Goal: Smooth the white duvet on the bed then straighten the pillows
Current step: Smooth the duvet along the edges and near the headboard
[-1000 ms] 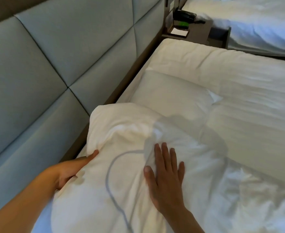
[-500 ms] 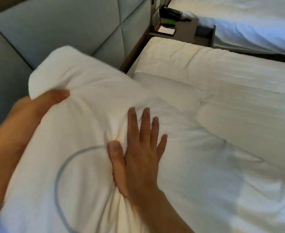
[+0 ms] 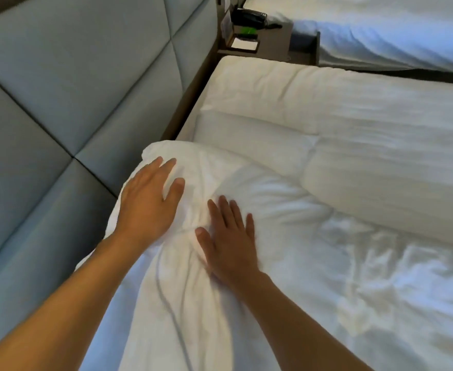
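Flat hands [image 3: 150, 199] (both) on pillow [image 3: 193, 277]

The bed [image 3: 190, 129] carries a rumpled white duvet [image 3: 380, 263], a near pillow [image 3: 182, 303] and a far pillow [image 3: 252, 140].

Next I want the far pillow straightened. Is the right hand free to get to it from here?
Probably yes: the right hand lies flat on the near pillow, holding nothing, and the far pillow lies just beyond with nothing between.

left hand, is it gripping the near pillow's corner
No, the left hand lies flat on the near pillow with fingers straight.
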